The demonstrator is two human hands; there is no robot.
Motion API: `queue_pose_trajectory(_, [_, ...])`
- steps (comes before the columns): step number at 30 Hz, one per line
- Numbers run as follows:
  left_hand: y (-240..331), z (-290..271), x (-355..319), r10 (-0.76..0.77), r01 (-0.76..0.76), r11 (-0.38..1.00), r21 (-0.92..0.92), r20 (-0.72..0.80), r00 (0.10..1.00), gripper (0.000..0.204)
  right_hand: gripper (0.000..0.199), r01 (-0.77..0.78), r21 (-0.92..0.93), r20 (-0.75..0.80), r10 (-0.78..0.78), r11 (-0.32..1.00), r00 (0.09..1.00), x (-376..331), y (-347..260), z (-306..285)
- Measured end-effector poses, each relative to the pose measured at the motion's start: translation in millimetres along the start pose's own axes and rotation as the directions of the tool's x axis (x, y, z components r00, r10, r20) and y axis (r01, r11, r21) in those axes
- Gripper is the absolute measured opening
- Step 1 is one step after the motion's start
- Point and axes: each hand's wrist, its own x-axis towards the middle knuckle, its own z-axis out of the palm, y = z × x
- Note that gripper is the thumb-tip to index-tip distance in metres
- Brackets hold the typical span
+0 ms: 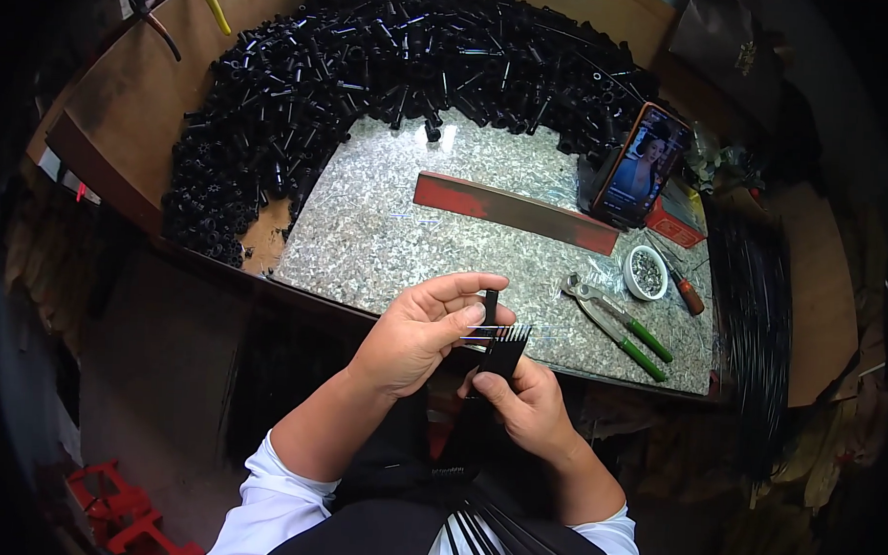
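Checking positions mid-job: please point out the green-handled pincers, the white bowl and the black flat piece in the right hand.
Green-handled pincers (645, 335): head view, on the upper green handle.
White bowl (647, 296): head view, on its near rim.
Black flat piece (503, 356): head view, on its broad face.

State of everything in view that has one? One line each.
Left hand: closed on small black piece
Right hand: closed on flat black strip
Phone: propped up, screen lit
Bowl: holding small metal bits
Green-handled pincers: lying down, handles slightly apart
Red-and-dark bar: resting on tabletop
Black parts: heaped loose
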Motion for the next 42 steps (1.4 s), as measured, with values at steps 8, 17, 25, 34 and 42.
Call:
queue_pose_trajectory(8, [-1, -4, 0, -0.02, 0.025, 0.998, -0.065, 0.074, 0.997, 0.036, 0.018, -0.099, -0.006, 0.06, 0.1, 0.995, 0.993, -1, -6, -3])
queue_pose_trajectory(17, [-11, -13, -6, 0.052, -0.051, 0.999, -0.016, 0.1, 0.994, 0.029, 0.015, -0.091, -0.027, 0.065, 0.093, 0.995, 0.994, -2, -4, -4])
queue_pose_trajectory(25, [-1, -3, -17, 0.097, -0.12, 0.954, 0.276, 0.095, 0.991, 0.035, 0.014, -0.058, -0.087, 0.044, 0.062, 0.995, 0.997, -3, -13, -4])
queue_pose_trajectory(34, [5, 12, -22, 0.147, -0.119, 0.89, 0.439, -0.03, 0.989, 0.028, 0.019, 0.023, -0.274, 0.06, -0.007, 0.961, 0.998, -2, -14, -4])
queue_pose_trajectory(42, [15, 14, -21, 0.018, 0.0, 0.92, 0.391, -0.044, 0.999, 0.026, 0.015, 0.078, -0.207, 0.084, -0.062, 0.975, 0.995, -1, -13, -4])
